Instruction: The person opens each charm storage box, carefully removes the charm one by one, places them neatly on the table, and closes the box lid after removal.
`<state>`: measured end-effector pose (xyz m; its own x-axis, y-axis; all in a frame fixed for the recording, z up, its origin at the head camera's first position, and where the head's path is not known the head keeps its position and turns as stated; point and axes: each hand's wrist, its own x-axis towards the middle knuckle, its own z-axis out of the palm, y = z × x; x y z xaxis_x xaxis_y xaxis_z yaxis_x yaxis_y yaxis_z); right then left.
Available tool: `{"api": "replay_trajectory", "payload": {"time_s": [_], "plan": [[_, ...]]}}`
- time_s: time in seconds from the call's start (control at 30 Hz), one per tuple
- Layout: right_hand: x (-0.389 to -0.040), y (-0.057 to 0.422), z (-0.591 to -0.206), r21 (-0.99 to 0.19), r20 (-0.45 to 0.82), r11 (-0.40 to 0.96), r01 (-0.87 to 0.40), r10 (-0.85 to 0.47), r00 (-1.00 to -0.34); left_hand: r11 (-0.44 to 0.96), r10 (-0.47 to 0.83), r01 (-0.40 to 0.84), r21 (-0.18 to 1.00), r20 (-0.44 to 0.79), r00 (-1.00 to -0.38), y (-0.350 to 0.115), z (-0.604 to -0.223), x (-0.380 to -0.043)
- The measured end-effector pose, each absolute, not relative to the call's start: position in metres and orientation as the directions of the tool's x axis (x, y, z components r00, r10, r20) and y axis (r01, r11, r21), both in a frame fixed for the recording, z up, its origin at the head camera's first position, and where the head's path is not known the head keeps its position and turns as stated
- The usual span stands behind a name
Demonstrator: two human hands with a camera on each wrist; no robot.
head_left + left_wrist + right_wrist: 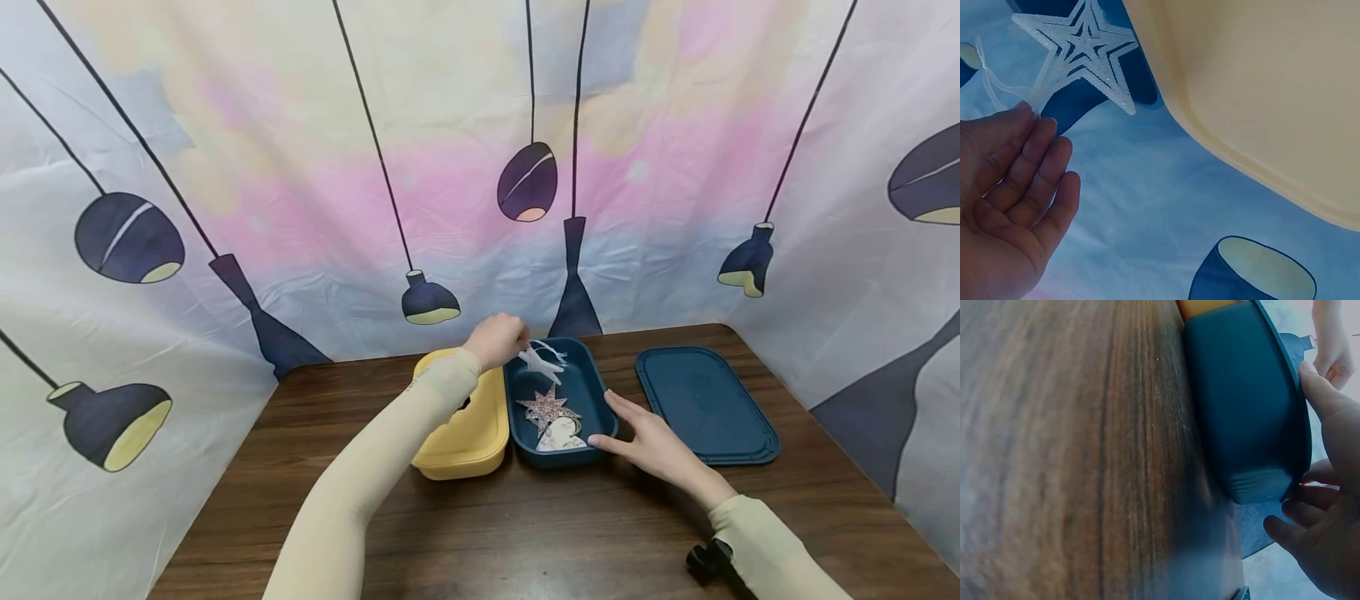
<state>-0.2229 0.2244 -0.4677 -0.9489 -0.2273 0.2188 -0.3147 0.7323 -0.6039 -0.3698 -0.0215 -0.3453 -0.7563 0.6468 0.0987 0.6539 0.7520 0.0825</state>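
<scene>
My left hand (498, 340) pinches a white glittery star ornament (1088, 47) near one of its points, where a thin white string loops out. The star is held over the far part of a dark blue box (557, 459) that has no lid on. Inside that box lie a pink glittery star (546, 406) and, nearer me, a pale patterned ornament (561, 435). My right hand (652, 442) touches the box's right side near its front corner, thumb at the rim, fingers spread along the outer wall (1241, 400).
Close against the blue box's left side stands a yellow box (457, 446), partly hidden under my left forearm. A flat dark blue lid (705, 404) lies to the right on the brown wooden table (480, 542). A lamp-patterned cloth (465, 167) hangs behind the table.
</scene>
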Motion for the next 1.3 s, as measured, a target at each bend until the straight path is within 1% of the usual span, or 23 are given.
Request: {"api": "replay_trajectory", "payload": {"time_s": [0.3, 0.6, 0.87, 1.03, 1.3], "plan": [[-0.222, 0.223, -0.468, -0.606, 0.217, 0.733, -0.308, -0.22, -0.951, 0.744, 0.622, 0.649, 0.163, 0.187, -0.76, -0.039, -0.325, -0.371], [-0.222, 0.222, -0.47, -0.603, 0.211, 0.739, -0.301, -0.217, -0.953, 0.777, 0.546, 0.602, 0.184, 0.28, -0.79, -0.073, -0.308, -0.376], [-0.222, 0.222, -0.471, -0.602, 0.211, 0.738, -0.304, -0.221, -0.952, 0.82, 0.459, 0.53, 0.215, 0.306, -0.834, -0.12, -0.29, -0.381], [-0.223, 0.223, -0.472, -0.607, 0.203, 0.737, -0.299, -0.22, -0.954, 0.837, 0.396, 0.485, 0.255, 0.33, -0.857, -0.155, -0.282, -0.379], [-0.224, 0.224, -0.473, -0.611, 0.201, 0.734, -0.295, -0.217, -0.955, 0.861, 0.311, 0.435, 0.263, 0.406, -0.859, -0.211, -0.276, -0.369]]}}
